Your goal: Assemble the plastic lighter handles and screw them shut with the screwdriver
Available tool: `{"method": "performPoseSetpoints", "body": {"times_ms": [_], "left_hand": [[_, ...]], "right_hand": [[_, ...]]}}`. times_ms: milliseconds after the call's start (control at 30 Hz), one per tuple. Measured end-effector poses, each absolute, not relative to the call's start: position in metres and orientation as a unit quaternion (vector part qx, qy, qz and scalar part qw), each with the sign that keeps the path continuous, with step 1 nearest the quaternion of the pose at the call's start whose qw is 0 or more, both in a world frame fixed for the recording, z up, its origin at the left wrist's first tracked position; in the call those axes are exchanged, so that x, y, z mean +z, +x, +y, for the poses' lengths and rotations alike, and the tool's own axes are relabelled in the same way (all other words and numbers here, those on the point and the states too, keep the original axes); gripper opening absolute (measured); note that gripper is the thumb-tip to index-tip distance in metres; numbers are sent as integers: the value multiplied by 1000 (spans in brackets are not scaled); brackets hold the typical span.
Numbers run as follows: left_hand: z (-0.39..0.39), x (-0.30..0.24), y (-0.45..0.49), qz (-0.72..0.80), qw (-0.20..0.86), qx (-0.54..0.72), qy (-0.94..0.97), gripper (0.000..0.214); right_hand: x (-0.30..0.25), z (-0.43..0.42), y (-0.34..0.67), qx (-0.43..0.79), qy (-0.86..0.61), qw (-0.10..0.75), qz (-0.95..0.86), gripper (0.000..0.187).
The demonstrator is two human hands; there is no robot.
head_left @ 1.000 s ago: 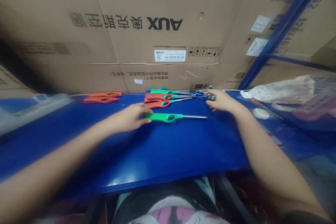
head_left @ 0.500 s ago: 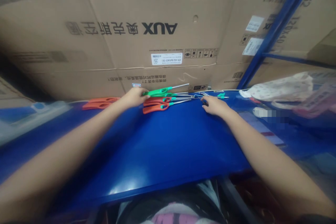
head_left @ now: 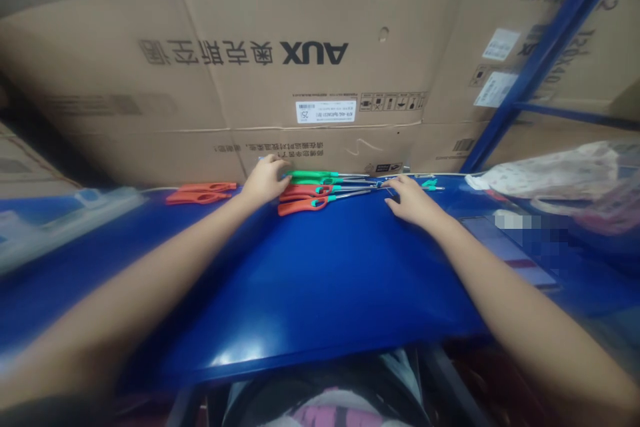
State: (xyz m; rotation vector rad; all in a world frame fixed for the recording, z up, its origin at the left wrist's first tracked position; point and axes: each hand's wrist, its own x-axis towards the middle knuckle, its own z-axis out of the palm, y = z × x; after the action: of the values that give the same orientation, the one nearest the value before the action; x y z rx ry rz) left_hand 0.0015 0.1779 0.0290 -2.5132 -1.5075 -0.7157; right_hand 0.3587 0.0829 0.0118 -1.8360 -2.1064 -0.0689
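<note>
Several long-nosed lighters lie side by side near the back of the blue table, their metal barrels pointing right. The green lighters are at the back, and the orange lighters are in front. My left hand is at the handle ends of the green ones, thumb and fingers apart, with nothing visible in it. My right hand rests at the barrel tips, its fingers stretched out and the thumb apart. Small thin pieces under its fingertips are hard to make out. A teal piece shows just beyond that hand.
Farther left lie orange handles and a blurred clear plastic item. A large carton stands behind the blue table. At right are a blue rack post, a white patterned bag and a flat panel.
The green lighter that my left hand held raised now lies with the others, and the hand has let go of it. My right hand stays by the barrel tips. The view has shifted slightly.
</note>
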Motion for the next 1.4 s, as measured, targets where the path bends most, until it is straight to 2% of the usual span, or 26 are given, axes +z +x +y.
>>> {"method": "performPoseSetpoints", "body": {"times_ms": [167, 233, 333, 500, 700, 800, 900, 967, 1067, 1167, 1300, 1400], "left_hand": [[160, 40, -38, -548, 85, -178, -813, 47], [156, 45, -64, -592, 89, -135, -790, 41], [150, 50, -101, -662, 90, -61, -741, 34], [139, 50, -128, -694, 67, 43, -716, 43], [127, 67, -122, -684, -6, 157, -713, 36], [108, 82, -110, -636, -76, 199, -741, 22], [83, 85, -81, -566, -146, 215, -782, 19], [64, 75, -51, -511, -169, 189, -821, 19], [35, 48, -3, -359, -234, 12, -904, 24], [13, 22, 31, -292, -177, -154, -927, 17], [6, 5, 41, -234, -183, -214, -930, 12], [16, -1, 35, -214, -230, -260, -913, 22]], "right_hand": [[13, 82, 345, -15, -594, 247, -765, 34], [13, 80, 340, -6, -573, 264, -776, 35], [10, 77, 332, 10, -550, 278, -788, 35], [6, 74, 326, 35, -534, 282, -797, 24], [7, 71, 326, 60, -493, 254, -830, 19], [7, 69, 323, 74, -433, 241, -865, 21], [9, 61, 313, 96, -383, 252, -884, 23], [13, 51, 303, 136, -346, 260, -891, 20], [21, 33, 285, 236, -277, 248, -898, 23], [25, 20, 272, 326, -230, 208, -893, 28], [25, 19, 271, 333, -247, 187, -891, 14], [26, 26, 280, 311, -289, 168, -890, 14]]}}
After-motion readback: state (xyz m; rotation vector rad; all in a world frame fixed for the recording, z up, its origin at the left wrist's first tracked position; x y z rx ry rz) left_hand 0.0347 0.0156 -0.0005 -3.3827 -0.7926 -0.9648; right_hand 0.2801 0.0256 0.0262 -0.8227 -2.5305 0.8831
